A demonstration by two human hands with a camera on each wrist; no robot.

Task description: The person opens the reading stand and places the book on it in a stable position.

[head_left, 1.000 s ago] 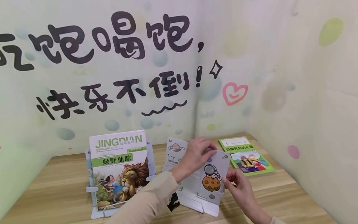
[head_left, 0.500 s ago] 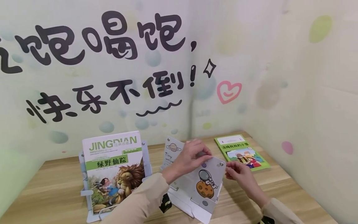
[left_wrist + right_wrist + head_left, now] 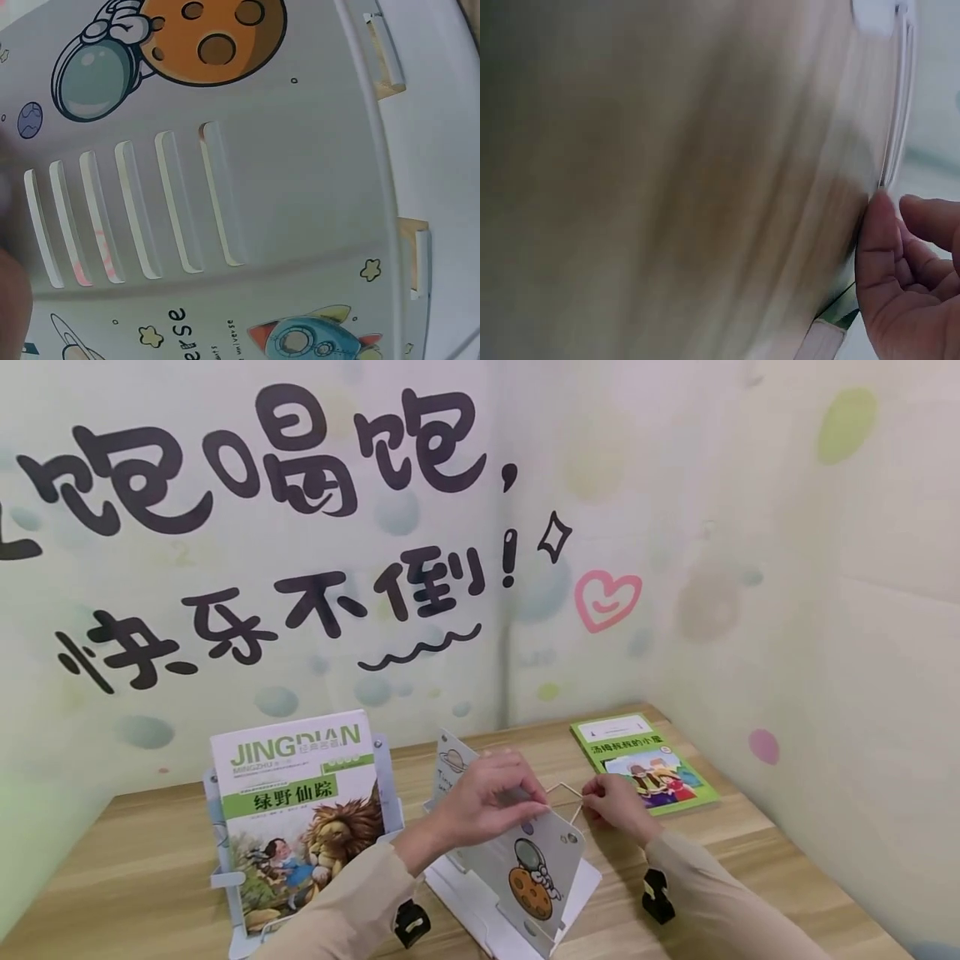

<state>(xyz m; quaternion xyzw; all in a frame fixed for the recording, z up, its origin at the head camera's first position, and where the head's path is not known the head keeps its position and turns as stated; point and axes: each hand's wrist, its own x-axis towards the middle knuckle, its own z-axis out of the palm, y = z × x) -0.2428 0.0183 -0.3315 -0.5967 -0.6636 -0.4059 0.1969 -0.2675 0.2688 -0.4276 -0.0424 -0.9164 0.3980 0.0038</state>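
A white book stand (image 3: 536, 881) printed with an astronaut on an orange planet stands at an angle on the table. My left hand (image 3: 487, 797) grips its top edge between thumb and fingers. Behind it, a thin wire leg (image 3: 567, 789) sticks out to the right, and the fingertips of my right hand (image 3: 618, 806) pinch its end. In the left wrist view the slotted panel (image 3: 300, 172) fills the picture, with a bit of the hand at the left edge. The right wrist view shows thumb and finger at the wire (image 3: 901, 112).
On the left, a second stand (image 3: 234, 902) carries a book with a lion on its cover (image 3: 300, 810). A green-bordered book (image 3: 648, 768) lies flat at the back right of the wooden table (image 3: 750, 893). Printed fabric walls (image 3: 675, 485) border the table behind and on the right.
The stand has been turned so its right side swings toward me. My right hand has moved from its right edge to behind it, where the wire leg now shows pulled out.
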